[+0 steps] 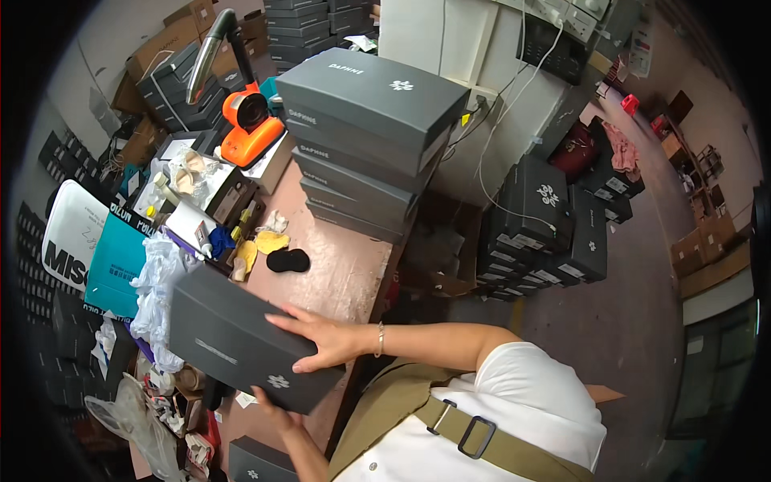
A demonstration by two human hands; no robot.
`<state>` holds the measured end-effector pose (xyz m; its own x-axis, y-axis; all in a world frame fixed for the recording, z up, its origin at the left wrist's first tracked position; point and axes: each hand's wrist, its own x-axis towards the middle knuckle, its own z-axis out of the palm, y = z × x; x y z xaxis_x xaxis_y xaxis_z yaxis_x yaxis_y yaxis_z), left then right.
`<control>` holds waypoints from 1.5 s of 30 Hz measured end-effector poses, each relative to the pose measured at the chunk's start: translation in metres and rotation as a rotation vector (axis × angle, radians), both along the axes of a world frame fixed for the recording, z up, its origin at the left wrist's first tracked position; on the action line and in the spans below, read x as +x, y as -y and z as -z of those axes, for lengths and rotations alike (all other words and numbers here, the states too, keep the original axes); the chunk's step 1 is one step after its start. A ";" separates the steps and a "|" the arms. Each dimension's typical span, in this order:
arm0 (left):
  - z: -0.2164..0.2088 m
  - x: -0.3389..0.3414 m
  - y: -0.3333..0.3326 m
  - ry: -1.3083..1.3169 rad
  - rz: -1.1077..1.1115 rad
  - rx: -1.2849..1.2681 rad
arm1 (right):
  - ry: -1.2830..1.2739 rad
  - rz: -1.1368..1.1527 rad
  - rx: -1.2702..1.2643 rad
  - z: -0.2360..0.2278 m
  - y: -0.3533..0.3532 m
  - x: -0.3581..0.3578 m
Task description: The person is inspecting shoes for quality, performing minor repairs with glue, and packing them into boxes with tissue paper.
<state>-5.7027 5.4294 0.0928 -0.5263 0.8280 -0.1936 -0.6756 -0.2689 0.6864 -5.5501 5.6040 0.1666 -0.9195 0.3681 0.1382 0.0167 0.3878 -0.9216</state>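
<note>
A closed dark grey shoe box point(233, 321) is tilted over the worktable in front of me, with a pale flower mark on its lid. My right hand point(325, 337), with a bracelet at the wrist, grips its far right edge, thumb and fingers spread over the lid. At the near edge my left hand point(277, 414) holds the box from the side and below; part of its fingers is hidden under it. Whether the box's underside touches the table cannot be seen. Another grey shoe box point(257, 462) lies just left of my left forearm.
A stack of grey shoe boxes point(361, 136) stands at the table's far end. Beside it are an orange tool stand point(250, 132), yellow cloths point(271, 242) and a black pad point(287, 259). White plastic bags point(157, 281) crowd the left edge. More boxes point(534, 217) pile on the floor at right.
</note>
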 end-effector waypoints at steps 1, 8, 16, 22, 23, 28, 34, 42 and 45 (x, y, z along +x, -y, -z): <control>-0.037 0.004 -0.022 -0.141 -0.004 0.071 | -0.153 0.049 0.128 -0.038 -0.009 0.020; -0.240 0.093 -0.196 -0.202 0.264 0.448 | -0.546 0.348 0.975 -0.195 -0.113 0.157; -0.243 0.198 -0.324 -0.473 0.097 0.121 | -0.348 0.492 0.336 -0.210 -0.287 0.237; -0.217 0.217 -0.342 -0.547 0.110 0.189 | -0.472 0.371 -0.022 -0.150 -0.320 0.233; -0.206 0.231 -0.350 -0.633 -0.039 0.274 | -0.475 0.349 -0.114 -0.144 -0.322 0.232; -0.210 0.245 -0.356 -0.547 -0.056 0.305 | -0.453 0.259 -0.184 -0.135 -0.344 0.241; -0.181 0.202 -0.368 -0.288 -0.059 -0.106 | -0.579 0.091 -0.484 -0.109 -0.339 0.246; -0.175 0.230 -0.383 -0.200 0.017 0.097 | -0.547 0.226 -0.430 -0.075 -0.357 0.236; -0.177 0.236 -0.383 -0.271 -0.009 0.081 | -0.577 0.218 -0.538 -0.087 -0.346 0.238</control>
<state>-5.4664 5.8120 0.2694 -0.5569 0.8303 0.0215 -0.4677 -0.3349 0.8180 -5.3123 5.9501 0.2533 -0.6579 0.6810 0.3217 -0.4932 -0.0668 -0.8673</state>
